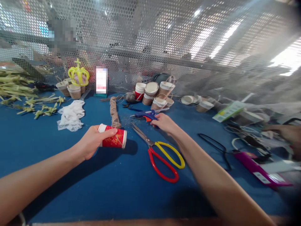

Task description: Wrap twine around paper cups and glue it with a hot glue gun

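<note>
My left hand [95, 142] is wrapped round a red paper cup [114, 137] with gold lettering, tipped on its side above the table. My right hand [164, 122] has its fingers closed at the handle of a blue hot glue gun [146, 114] with an orange trigger. The nozzle of the gun points left. Between my forearms lie large scissors [150, 143], one handle loop red and the other yellow, blades toward the far left. Just behind the red cup is a bundle of brown twine [114, 113].
Twine-wrapped cups [159, 103] cluster behind the glue gun. A white cloth [71, 114], a yellow crown [79, 75] and green plant strips [17, 86] are at left. A purple power strip [258, 168] with cables lies right, near another person's blurred hand [284, 131]. Perforated metal panel [141, 37] stands behind.
</note>
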Tool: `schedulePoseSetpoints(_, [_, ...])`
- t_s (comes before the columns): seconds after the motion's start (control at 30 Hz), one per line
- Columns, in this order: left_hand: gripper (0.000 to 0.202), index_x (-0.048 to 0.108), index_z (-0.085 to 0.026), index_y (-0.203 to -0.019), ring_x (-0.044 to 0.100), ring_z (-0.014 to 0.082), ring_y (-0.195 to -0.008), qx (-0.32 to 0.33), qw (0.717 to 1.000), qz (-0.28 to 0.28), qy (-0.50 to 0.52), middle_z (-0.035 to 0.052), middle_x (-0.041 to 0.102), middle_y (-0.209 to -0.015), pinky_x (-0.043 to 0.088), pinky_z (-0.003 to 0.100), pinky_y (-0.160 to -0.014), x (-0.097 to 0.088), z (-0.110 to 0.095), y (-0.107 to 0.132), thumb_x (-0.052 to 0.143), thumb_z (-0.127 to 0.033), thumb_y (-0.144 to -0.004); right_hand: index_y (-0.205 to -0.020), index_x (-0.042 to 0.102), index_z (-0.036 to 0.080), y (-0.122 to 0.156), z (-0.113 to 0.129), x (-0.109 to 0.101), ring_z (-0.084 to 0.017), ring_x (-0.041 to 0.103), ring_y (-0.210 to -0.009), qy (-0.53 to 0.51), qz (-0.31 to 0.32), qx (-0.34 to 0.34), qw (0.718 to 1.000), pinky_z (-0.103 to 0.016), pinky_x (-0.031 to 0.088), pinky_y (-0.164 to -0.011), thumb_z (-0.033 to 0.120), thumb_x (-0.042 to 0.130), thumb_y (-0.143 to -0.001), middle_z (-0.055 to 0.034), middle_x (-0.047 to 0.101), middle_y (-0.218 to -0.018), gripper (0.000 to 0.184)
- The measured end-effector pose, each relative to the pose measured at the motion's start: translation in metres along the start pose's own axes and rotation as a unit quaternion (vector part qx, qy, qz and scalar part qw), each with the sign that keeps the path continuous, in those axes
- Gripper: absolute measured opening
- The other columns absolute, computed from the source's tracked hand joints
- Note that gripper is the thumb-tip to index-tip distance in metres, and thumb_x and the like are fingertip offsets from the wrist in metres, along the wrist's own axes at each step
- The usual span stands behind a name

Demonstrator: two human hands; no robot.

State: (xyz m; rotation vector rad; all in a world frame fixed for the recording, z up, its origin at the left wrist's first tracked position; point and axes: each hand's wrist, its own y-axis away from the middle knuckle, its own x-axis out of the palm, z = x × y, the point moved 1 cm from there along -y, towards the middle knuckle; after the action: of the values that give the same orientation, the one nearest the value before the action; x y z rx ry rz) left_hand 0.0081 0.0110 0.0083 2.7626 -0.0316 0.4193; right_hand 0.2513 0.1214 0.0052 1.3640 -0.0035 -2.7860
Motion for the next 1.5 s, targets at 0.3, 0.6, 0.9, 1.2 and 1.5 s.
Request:
schedulePoseSetpoints(0.3, [0.015, 0.065, -0.009, -0.068, 0.06, 0.0103, -0.052, 0.002, 1.0, -0.002, 0.007, 0.0037, 0.069, -0.06, 0.046, 0.018, -0.052, -0.001, -0.006, -0.003, 0.071, -0.022, -0.064, -0.063, 0.056, 0.014, 0.084, 0.041, -0.017, -0.008, 0.049, -0.043, -0.223, 0.119, -0.06, 0.966, -0.02, 0.04, -0.043, 0.036, 0.058, -0.072, 0.0003, 0.056, -0.053, 0.024])
schedulePoseSetpoints(0.6, [0.017, 0.067, -0.009, -0.071, 0.061, 0.0129, -0.053, 0.017, 1.0, -0.002, 0.002, 0.0058, 0.07, -0.062, 0.047, 0.022, -0.054, -0.008, -0.006, -0.01, 0.069, -0.025, -0.065, -0.058, 0.052, 0.02, 0.113, 0.049, -0.005, -0.011, 0.044, -0.039, -0.049, 0.081, -0.146, 0.985, -0.025, 0.04, -0.04, 0.034, 0.053, -0.074, 0.0034, 0.049, -0.044, 0.021])
schedulePoseSetpoints(0.9, [0.021, 0.068, -0.008, -0.072, 0.062, 0.0118, -0.051, 0.02, 1.0, 0.0, -0.003, 0.0057, 0.07, -0.06, 0.045, 0.019, -0.05, -0.012, -0.005, -0.014, 0.07, -0.028, -0.065, -0.061, 0.055, 0.023, 0.112, 0.055, -0.006, -0.016, 0.053, -0.049, 0.012, 0.051, -0.238, 0.97, -0.029, 0.047, -0.052, 0.029, 0.051, -0.072, -0.002, 0.058, -0.056, 0.014])
schedulePoseSetpoints(1.2, [0.022, 0.068, -0.009, -0.073, 0.062, 0.0136, -0.052, 0.017, 1.0, -0.007, -0.003, 0.0064, 0.07, -0.062, 0.045, 0.021, -0.052, -0.012, -0.007, -0.013, 0.069, -0.029, -0.065, -0.061, 0.051, 0.023, 0.114, 0.047, -0.001, -0.015, 0.049, -0.05, 0.001, 0.049, -0.236, 0.97, -0.029, 0.044, -0.051, 0.031, 0.051, -0.075, 0.0005, 0.055, -0.055, 0.016])
schedulePoseSetpoints(1.5, [0.018, 0.068, -0.009, -0.072, 0.064, 0.0134, -0.053, 0.013, 1.0, 0.004, 0.002, 0.0066, 0.071, -0.061, 0.046, 0.019, -0.052, -0.01, -0.006, -0.014, 0.066, -0.027, -0.069, -0.068, 0.052, 0.021, 0.115, 0.047, -0.002, -0.013, 0.047, -0.052, 0.014, 0.068, -0.25, 0.966, -0.026, 0.041, -0.051, 0.028, 0.052, -0.077, 0.0006, 0.055, -0.06, 0.011])
